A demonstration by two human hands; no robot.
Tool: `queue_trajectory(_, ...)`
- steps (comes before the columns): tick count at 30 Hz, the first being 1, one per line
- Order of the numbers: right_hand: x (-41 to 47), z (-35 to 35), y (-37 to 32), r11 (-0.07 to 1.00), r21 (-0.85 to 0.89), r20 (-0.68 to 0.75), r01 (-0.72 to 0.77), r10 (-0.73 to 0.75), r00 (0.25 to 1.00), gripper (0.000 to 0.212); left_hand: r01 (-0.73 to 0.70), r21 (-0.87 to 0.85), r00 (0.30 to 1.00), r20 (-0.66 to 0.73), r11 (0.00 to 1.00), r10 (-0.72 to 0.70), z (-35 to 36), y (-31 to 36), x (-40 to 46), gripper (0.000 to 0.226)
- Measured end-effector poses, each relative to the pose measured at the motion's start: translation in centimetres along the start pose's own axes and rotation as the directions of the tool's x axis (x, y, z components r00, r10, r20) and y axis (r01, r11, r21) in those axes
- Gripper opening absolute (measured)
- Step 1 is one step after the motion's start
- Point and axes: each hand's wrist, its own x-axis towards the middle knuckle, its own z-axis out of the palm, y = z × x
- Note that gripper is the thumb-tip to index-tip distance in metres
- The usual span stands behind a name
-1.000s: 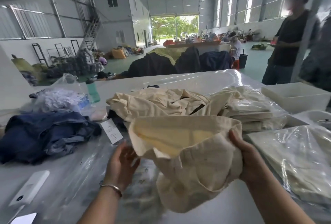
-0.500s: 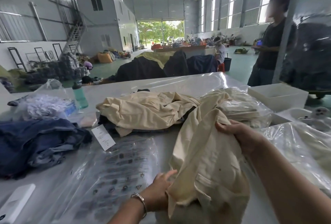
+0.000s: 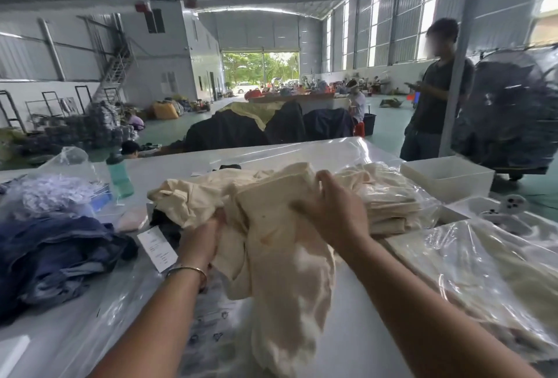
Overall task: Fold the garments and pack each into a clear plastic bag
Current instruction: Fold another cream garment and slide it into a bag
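Observation:
A cream garment point(image 3: 280, 263) hangs crumpled over the white table point(image 3: 359, 329) in front of me. My left hand point(image 3: 200, 238) grips its left side, thumb and fingers buried in the cloth. My right hand point(image 3: 332, 208) grips its top edge from above, fingers curled into the fabric. Behind lies a loose cream garment pile point(image 3: 196, 199). A printed clear plastic bag point(image 3: 126, 311) lies flat under my left forearm. Bagged cream garments point(image 3: 395, 205) sit behind my right hand, and another bagged one point(image 3: 483, 275) lies at the right.
Dark blue garments point(image 3: 51, 257) are heaped at the left beside a paper tag point(image 3: 157, 248), a green bottle point(image 3: 119, 178) and a bag of white scraps point(image 3: 54, 190). White trays point(image 3: 447, 175) stand at the right. A person point(image 3: 434, 94) stands beyond the table.
The garment went from held open, to gathered low, to lifted up toward the pile. My right hand moved from its right edge onto the top; my left hand moved up onto its left side.

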Motion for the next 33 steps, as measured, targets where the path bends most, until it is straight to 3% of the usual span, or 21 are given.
queue_trajectory(1,-1.1,1.1,-0.1,0.998,-0.066,0.150,0.017,-0.007,0.989,0.052,-0.081,0.219,0.996,0.048,0.972,0.072,0.3,-0.1,-0.3,0.056)
queue_trajectory(3,-3.0,3.1,0.9,0.984,-0.172,0.331,0.036,0.024,0.943,0.051,-0.170,0.440,0.981,0.161,0.882,0.109,1.3,-1.2,-1.0,0.049)
queue_trajectory(4,-3.4,3.7,1.7,0.984,-0.175,0.343,0.022,0.040,0.939,0.054,-0.193,0.477,0.975,0.193,0.857,0.113,1.6,-2.0,-1.3,0.039)
queue_trajectory(6,-3.6,3.6,3.2,0.997,-0.077,0.347,-0.017,0.042,0.937,0.080,-0.230,0.471,0.966,0.216,0.852,0.141,1.2,-3.2,-1.6,0.021)
queue_trajectory(8,-3.2,2.8,4.2,0.999,-0.008,0.370,0.039,-0.033,0.929,0.092,-0.274,0.422,0.949,0.262,0.864,0.173,0.0,-3.7,-1.5,0.043)
queue_trajectory(10,-2.3,2.1,4.6,0.988,-0.030,0.440,0.150,-0.122,0.890,0.076,-0.347,0.415,0.918,0.334,0.841,0.214,-1.2,-3.5,-1.6,0.063)
queue_trajectory(12,-1.9,1.7,4.4,0.961,-0.127,0.519,0.244,-0.146,0.843,0.045,-0.373,0.347,0.900,0.359,0.861,0.245,-1.4,-3.3,-1.5,0.057)
queue_trajectory(14,-1.8,1.8,4.3,0.935,-0.205,0.571,0.290,-0.126,0.811,0.036,-0.375,0.258,0.903,0.317,0.891,0.288,-1.6,-3.5,-1.3,0.045)
queue_trajectory(16,-1.8,1.6,4.7,0.938,-0.215,0.593,0.272,-0.096,0.799,0.047,-0.346,0.244,0.920,0.279,0.906,0.276,-2.7,-4.1,-0.8,0.044)
queue_trajectory(18,-1.5,1.2,5.1,0.956,-0.173,0.589,0.236,-0.092,0.803,0.043,-0.303,0.328,0.938,0.268,0.895,0.219,-4.0,-5.2,-0.4,0.043)
queue_trajectory(21,-0.5,0.8,5.0,0.982,-0.069,0.533,0.174,-0.111,0.839,0.044,-0.292,0.549,0.953,0.233,0.783,0.192,-5.3,-6.2,-0.2,0.028)
queue_trajectory(24,0.7,0.2,4.6,0.969,-0.094,0.531,0.230,-0.146,0.834,0.039,-0.349,0.711,0.937,0.260,0.610,0.234,-5.7,-6.8,0.2,0.062)
queue_trajectory(27,1.9,-0.5,4.6,0.919,-0.195,0.571,0.342,-0.178,0.801,0.021,-0.327,0.699,0.943,0.199,0.636,0.266,-6.1,-6.3,0.1,0.066)
queue_trajectory(33,3.5,-2.8,4.6,0.995,0.095,0.515,-0.015,-0.036,0.856,0.035,-0.310,0.726,0.941,0.145,0.614,0.305,-7.5,-4.2,-0.2,0.066)
